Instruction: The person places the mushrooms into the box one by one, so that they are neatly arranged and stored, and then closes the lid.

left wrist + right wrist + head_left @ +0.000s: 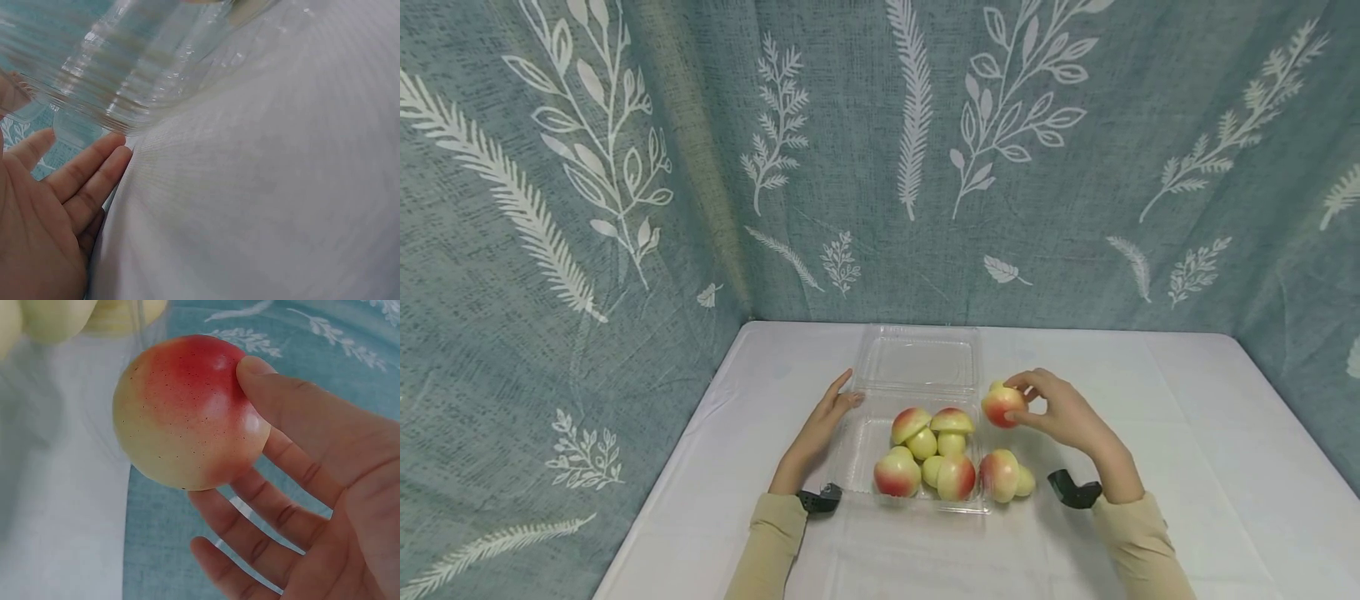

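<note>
My right hand (1060, 410) pinches a toy mushroom (1002, 406) with a red-and-yellow cap, thumb on one side and fingers on the other. It is held just right of a clear plastic clamshell box (859, 454). In the right wrist view the round cap (187, 412) shows; its stem is hidden. Several similar mushrooms (897, 473) lie inside the box, and another mushroom (1002, 475) sits beside its right wall. My left hand (824, 423) is at the box's left edge; in the left wrist view its fairly straight fingers (94, 169) touch the clear plastic.
The box's lid (921, 360) lies folded back on the far side. A white cloth (1180, 417) covers the table. Blue-green curtains (865, 167) with white leaf prints hang behind and at the sides. Each wrist carries a black camera mount (1075, 490).
</note>
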`<control>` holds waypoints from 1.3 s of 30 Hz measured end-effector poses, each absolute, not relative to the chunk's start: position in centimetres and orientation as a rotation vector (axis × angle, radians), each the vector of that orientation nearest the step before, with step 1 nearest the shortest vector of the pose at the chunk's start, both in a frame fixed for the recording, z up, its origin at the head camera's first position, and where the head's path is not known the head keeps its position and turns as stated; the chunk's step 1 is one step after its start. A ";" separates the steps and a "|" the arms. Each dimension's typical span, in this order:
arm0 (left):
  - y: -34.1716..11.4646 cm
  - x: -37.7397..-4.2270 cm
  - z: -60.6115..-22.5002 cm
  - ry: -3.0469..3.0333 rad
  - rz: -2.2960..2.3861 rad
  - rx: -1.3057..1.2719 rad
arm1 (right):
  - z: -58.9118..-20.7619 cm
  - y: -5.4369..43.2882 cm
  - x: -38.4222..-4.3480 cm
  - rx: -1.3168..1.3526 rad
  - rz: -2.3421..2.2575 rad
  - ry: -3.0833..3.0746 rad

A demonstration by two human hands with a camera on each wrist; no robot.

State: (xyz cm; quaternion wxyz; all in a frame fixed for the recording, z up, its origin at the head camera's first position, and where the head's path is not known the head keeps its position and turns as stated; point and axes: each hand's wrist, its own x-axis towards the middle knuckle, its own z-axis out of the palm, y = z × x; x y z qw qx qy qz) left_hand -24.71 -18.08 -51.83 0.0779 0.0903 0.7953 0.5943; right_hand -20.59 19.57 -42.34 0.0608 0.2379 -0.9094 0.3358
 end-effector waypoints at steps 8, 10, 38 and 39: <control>-18.0 -24.6 -51.9 2.388 1.798 0.263 | -41.7 18.5 -20.4 0.741 1.014 -2.744; -18.0 -24.6 -51.9 2.386 1.798 0.268 | -41.6 18.2 -20.4 0.752 1.012 -2.742; -17.8 -23.2 -48.6 2.349 1.759 0.325 | -40.2 13.9 -20.8 0.934 1.000 -2.760; -17.8 -23.2 -48.6 2.347 1.760 0.326 | -40.2 13.8 -20.8 0.940 0.996 -2.764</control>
